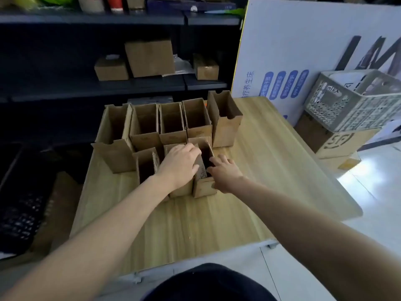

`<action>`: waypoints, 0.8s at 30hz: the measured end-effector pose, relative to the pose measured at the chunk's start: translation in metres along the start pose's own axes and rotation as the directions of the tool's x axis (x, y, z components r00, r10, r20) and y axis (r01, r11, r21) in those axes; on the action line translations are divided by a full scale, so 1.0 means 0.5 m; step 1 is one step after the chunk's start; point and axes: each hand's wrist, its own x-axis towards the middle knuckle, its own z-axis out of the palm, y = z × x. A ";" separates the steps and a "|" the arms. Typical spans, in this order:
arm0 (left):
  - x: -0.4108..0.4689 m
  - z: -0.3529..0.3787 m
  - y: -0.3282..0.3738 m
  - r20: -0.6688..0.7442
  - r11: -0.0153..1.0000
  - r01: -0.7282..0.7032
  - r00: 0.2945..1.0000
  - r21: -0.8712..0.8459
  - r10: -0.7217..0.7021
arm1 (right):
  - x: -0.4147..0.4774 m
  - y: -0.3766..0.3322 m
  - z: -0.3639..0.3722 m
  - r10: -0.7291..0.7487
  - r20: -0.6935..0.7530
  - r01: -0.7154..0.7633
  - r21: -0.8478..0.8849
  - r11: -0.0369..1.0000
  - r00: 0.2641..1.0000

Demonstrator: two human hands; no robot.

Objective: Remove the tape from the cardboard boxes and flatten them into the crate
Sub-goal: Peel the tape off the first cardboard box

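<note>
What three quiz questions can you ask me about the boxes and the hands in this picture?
1. True or false: the grey crate stands on the wooden table.
2. Which box does the right hand reach? A) the front-right box B) the tall back-right box C) a box on the shelf
3. Fill in: the boxes on the table are open at the ____.

Key:
1. False. The crate sits on a brown box beside the table.
2. A. The left hand grips its wall too.
3. top
</note>
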 end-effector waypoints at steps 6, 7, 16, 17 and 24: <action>0.005 0.008 -0.028 0.006 0.998 -0.036 0.999 -0.044 0.036 | 0.010 0.011 0.035 0.025 0.075 -0.025 -0.004 1.000 0.997; 0.008 0.010 -0.032 0.016 0.997 -0.049 0.999 -0.057 0.050 | 0.011 0.017 0.038 0.024 0.068 -0.026 0.030 0.999 0.997; 0.076 0.056 0.002 0.087 0.969 -0.130 0.985 -0.210 0.151 | -0.039 0.124 -0.020 0.420 0.116 -0.346 0.777 0.525 0.900; 0.085 0.062 0.011 0.097 0.965 -0.129 0.983 -0.230 0.154 | -0.051 0.141 -0.023 0.464 0.129 -0.361 0.814 0.455 0.876; 0.137 0.118 0.069 0.369 0.977 -0.017 0.925 -0.214 0.097 | -0.103 0.231 0.000 0.665 0.238 -0.486 0.847 0.215 0.708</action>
